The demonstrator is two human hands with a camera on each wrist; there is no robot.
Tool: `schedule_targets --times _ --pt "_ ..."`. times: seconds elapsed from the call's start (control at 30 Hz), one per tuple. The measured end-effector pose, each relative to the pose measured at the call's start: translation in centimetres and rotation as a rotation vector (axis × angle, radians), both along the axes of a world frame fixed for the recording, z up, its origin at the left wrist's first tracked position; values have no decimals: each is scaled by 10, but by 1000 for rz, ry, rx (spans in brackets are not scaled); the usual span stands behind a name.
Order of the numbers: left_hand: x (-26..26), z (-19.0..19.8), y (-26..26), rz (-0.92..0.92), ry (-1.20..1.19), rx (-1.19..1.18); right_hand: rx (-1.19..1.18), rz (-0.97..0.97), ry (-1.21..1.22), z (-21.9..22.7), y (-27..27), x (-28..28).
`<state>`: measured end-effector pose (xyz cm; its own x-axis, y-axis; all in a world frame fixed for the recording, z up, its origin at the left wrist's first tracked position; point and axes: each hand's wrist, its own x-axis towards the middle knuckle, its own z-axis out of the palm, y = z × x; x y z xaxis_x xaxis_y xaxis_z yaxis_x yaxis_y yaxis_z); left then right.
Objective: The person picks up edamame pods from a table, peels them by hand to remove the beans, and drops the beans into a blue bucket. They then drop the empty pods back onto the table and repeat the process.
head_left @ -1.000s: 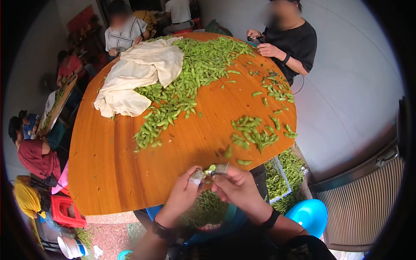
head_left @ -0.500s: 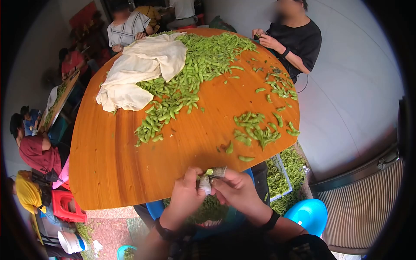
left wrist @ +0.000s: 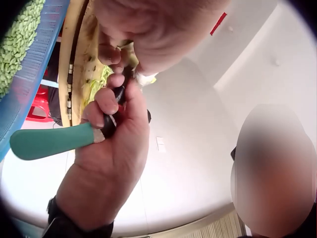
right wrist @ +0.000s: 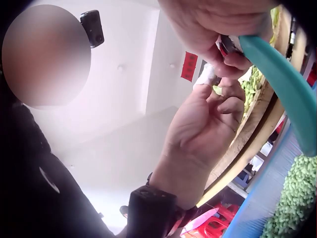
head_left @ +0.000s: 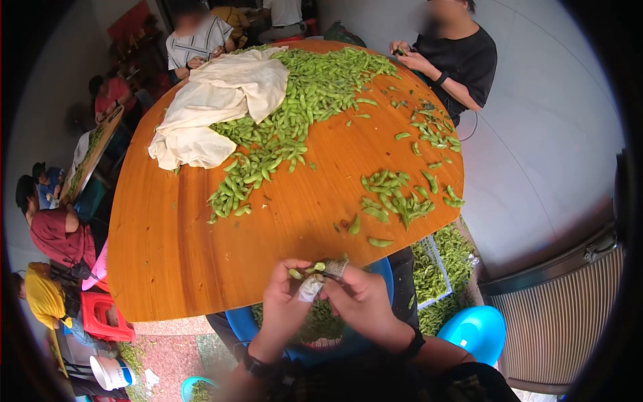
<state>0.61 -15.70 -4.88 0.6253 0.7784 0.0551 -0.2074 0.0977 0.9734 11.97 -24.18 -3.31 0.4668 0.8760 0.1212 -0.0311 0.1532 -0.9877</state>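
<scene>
My left hand (head_left: 280, 305) pinches a green soybean pod (head_left: 316, 267), with a white wrap (head_left: 311, 288) round the thumb. Another small green piece (head_left: 295, 273) shows by its fingers. The right hand (head_left: 370, 305) meets it from the other side, a greyish wrap (head_left: 335, 267) on its index finger. In the left wrist view the right hand's fingers curl round a small tool (left wrist: 54, 142) with a teal handle and a dark part. Its working end is hidden by the fingers. Below both hands sits a blue basin (head_left: 242, 325) with green beans (left wrist: 19, 47) in it.
Heaped soybean pods (head_left: 315, 87) lie on the round wooden table (head_left: 187, 254), partly under a cream cloth (head_left: 221, 100). A smaller pod pile (head_left: 395, 197) is at right. A pod-filled crate (head_left: 435, 268) and blue tub (head_left: 474, 335) stand on the floor. Other people sit around.
Both hands have shifted slightly left, and the pod between them has moved left and down. The left thumb now lies close against the right hand's fingers. The view has tilted a little.
</scene>
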Motion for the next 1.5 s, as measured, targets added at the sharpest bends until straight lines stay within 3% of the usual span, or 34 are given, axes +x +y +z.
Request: schedule_targets --times 0.03,0.1,0.17,0.27,0.4,0.47,0.63,0.7,0.73,0.8,0.87,0.97,1.0,1.07,1.17,1.27,1.3,1.37,1.43,1.5 --pt "-4 -8 3 27 77 84 -1 0 1 0 -2 1" --pt "-10 -8 7 55 156 167 -166 152 281 2 -6 8" --pt "-11 1 10 106 407 898 -201 184 321 8 -7 12" --pt "-11 -1 7 153 442 966 -244 215 349 6 -7 11" --pt "-12 -7 4 149 415 824 -267 207 335 5 -8 11" --pt "-15 -3 1 5 237 266 -258 196 332 7 -9 15" --pt "-17 6 5 -53 186 117 -196 49 306 16 -11 33" --pt "-16 14 6 -74 160 -74 -184 -17 224 15 -10 45" --pt "-15 17 6 -75 159 -73 -169 -65 171 14 -8 52" --pt "-11 22 5 -111 221 -63 -259 -292 -301 14 -5 66" --pt "-5 23 2 -157 251 -6 -115 -221 -381 14 -2 68" --pt "3 37 0 -259 352 102 -24 106 -298 5 4 52" --pt "6 41 -1 -314 421 155 -69 187 -113 7 5 44" --pt "6 25 1 -262 415 278 -71 84 -182 4 8 37" --pt "-1 3 8 -243 404 341 -56 169 -66 -6 6 34" --pt "-5 6 5 -277 425 150 -77 82 -185 -7 5 31" --pt "-5 13 2 -264 415 97 -165 24 -340 13 3 34" --pt "-3 15 1 -250 404 46 -125 77 -337 4 7 37" --pt "0 10 2 -152 476 663 -114 156 -399 2 8 39" --pt "1 10 1 -202 453 566 -105 125 -479 8 7 40"
